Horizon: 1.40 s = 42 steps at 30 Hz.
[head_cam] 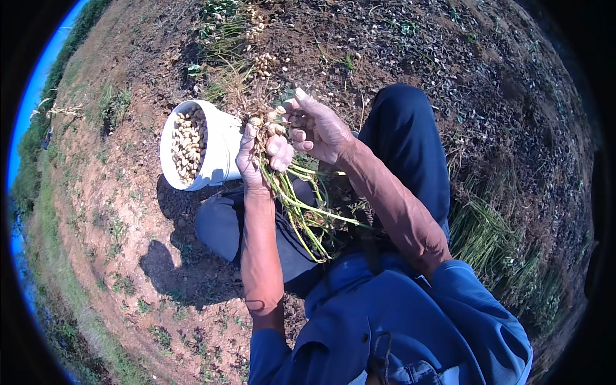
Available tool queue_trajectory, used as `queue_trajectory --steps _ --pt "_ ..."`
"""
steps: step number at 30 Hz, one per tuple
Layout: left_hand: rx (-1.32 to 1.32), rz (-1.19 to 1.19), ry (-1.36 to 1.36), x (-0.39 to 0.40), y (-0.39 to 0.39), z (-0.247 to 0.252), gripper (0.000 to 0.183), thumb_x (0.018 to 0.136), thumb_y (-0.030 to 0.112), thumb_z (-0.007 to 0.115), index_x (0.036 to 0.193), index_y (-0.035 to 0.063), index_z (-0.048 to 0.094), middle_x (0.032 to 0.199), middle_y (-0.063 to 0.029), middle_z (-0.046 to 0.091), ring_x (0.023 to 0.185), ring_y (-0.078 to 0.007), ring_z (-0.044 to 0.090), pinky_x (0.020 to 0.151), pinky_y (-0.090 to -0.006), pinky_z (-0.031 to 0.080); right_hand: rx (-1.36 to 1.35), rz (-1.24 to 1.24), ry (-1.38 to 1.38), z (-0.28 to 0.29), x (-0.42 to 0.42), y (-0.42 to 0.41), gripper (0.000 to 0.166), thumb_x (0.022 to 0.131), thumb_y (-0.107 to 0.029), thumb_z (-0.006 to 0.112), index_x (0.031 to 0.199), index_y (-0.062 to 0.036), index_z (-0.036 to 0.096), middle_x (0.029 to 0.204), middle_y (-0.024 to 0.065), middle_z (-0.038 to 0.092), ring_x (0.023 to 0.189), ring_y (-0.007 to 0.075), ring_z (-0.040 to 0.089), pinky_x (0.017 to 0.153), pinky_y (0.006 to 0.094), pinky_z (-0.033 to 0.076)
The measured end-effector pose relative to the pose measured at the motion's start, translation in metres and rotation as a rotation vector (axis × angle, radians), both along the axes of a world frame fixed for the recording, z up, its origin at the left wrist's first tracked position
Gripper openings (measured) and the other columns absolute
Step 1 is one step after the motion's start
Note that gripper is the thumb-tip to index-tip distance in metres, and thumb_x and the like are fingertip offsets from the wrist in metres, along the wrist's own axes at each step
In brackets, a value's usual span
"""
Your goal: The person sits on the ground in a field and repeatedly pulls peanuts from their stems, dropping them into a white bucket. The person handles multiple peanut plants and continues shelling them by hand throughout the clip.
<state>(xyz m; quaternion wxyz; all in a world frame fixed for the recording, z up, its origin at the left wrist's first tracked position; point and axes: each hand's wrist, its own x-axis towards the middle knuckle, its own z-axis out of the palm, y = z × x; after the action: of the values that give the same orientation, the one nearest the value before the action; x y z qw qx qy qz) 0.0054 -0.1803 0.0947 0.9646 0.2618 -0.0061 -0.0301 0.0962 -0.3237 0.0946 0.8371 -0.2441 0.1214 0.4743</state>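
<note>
My left hand [264, 154] grips a bunch of pulled peanut plants by the root end. Their green stems [301, 207] hang down over my lap. Pale peanut pods [274, 126] cluster among the roots, just above my left fingers. Close against that cluster on the right is my right hand [322, 127], its fingers curled and thumb raised. Shaded pods [304, 121] appear to lie within its cupped fingers, partly hidden. Left of my hands a white plastic bucket [224, 144], seen tilted, holds many loose peanuts [188, 144].
More uprooted peanut plants [226, 43] with pods lie on the soil ahead. A heap of green stems [486, 236] is at my right. My bent knees [404, 125] flank the hanging stems. Dry leaf litter [500, 91] covers the ground to the right, with a grassy strip [57, 250] far left.
</note>
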Motion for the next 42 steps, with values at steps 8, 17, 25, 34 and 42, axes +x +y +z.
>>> queue_trajectory --steps 8,17,25,34,42 --pt "0.110 0.108 0.356 -0.005 0.007 -0.003 0.041 0.101 0.039 0.063 0.116 0.0013 0.059 0.071 -0.0108 0.063 0.045 -0.0238 0.058 0.041 -0.0339 0.047 -0.177 0.069 -0.483 0.013 0.001 -0.001 0.028 0.094 -0.030 0.078 0.099 -0.0065 0.063 0.071 -0.0009 0.060 0.045 0.0027 0.043 0.038 0.0191 0.028" --pt "-0.044 -0.036 0.213 -0.011 0.004 -0.001 0.055 0.103 0.049 0.054 0.113 -0.0050 0.060 0.072 -0.0101 0.060 0.050 -0.0220 0.055 0.048 -0.0344 0.045 0.071 0.122 -0.482 0.007 0.008 -0.010 0.019 0.093 -0.015 0.077 0.093 -0.0046 0.061 0.067 -0.0002 0.059 0.045 0.0030 0.044 0.038 0.0202 0.033" --pt "-0.138 -0.081 0.028 -0.010 0.005 -0.005 0.060 0.104 0.050 0.048 0.119 -0.0064 0.058 0.076 -0.0068 0.060 0.052 -0.0185 0.051 0.051 -0.0328 0.045 0.307 -0.012 -0.157 0.005 -0.007 -0.015 0.015 0.098 -0.007 0.055 0.109 0.0007 0.061 0.079 0.0052 0.063 0.041 0.0042 0.042 0.033 0.0228 0.039" --pt "0.287 0.218 0.320 -0.003 -0.003 0.004 0.041 0.101 0.038 0.063 0.109 -0.0021 0.064 0.067 -0.0046 0.061 0.043 -0.0142 0.055 0.036 -0.0249 0.046 -0.347 0.026 -0.909 0.015 -0.023 -0.017 0.017 0.097 -0.012 0.072 0.098 -0.0009 0.058 0.081 0.0086 0.073 0.067 0.0141 0.071 0.055 0.0254 0.055" --pt "0.146 -0.023 0.157 -0.015 0.002 0.001 0.047 0.103 0.047 0.055 0.112 0.0014 0.060 0.073 -0.0081 0.061 0.049 -0.0191 0.057 0.045 -0.0312 0.048 0.311 -0.008 -0.179 0.001 -0.034 -0.024 0.014 0.102 -0.015 0.064 0.099 -0.0027 0.057 0.072 0.0050 0.057 0.038 0.0036 0.038 0.032 0.0211 0.034"
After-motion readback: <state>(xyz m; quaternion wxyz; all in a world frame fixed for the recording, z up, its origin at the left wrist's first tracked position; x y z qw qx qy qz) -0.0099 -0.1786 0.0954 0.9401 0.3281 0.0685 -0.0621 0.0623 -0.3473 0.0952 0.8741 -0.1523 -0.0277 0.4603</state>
